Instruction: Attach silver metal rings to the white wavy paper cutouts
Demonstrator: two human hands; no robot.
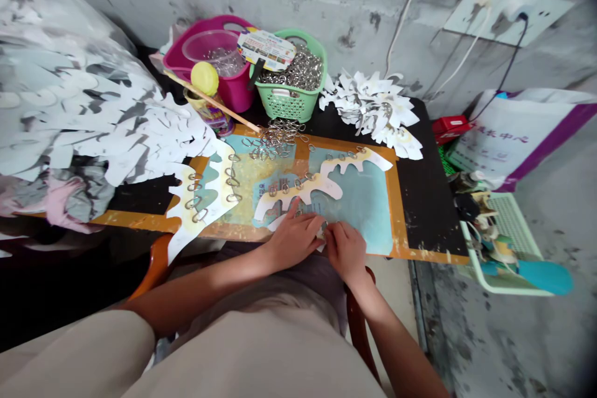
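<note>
We see the left hand and right hand meeting over a white paper cutout at the board's near edge, fingers pinched narrowly on it. 2 ringed cutouts lie just beyond.

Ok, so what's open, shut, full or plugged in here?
green basket, full of metal rings
pink tub, holding a clear bowl
bottle, yellow cap on
black plug, pushed into wall socket
left hand, fingers laid on paper cutout
right hand, grip curled shut on paper cutout
</note>
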